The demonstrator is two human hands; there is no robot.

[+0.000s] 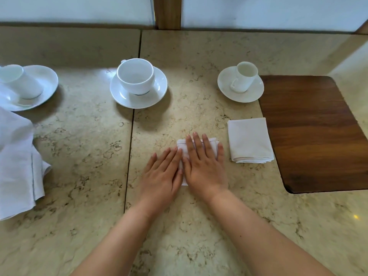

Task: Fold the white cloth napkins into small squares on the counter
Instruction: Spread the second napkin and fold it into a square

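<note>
A small folded white napkin [182, 148] lies on the beige stone counter [83, 148] at centre, mostly hidden under my hands. My right hand [205, 166] lies flat on top of it, fingers spread. My left hand [162, 176] rests flat beside it, its fingertips touching the napkin's left edge. Neither hand grips anything. A second napkin [250, 140], folded into a neat square, sits just to the right, next to the wooden board. A pile of loose white napkins [18, 164] lies at the left edge.
Three white cups on saucers stand along the back: one at left [20, 82], a wide one [136, 76] at centre, a small one [245, 76] at right. A dark wooden board [310, 132] covers the right side. A seam [131, 136] splits the counter.
</note>
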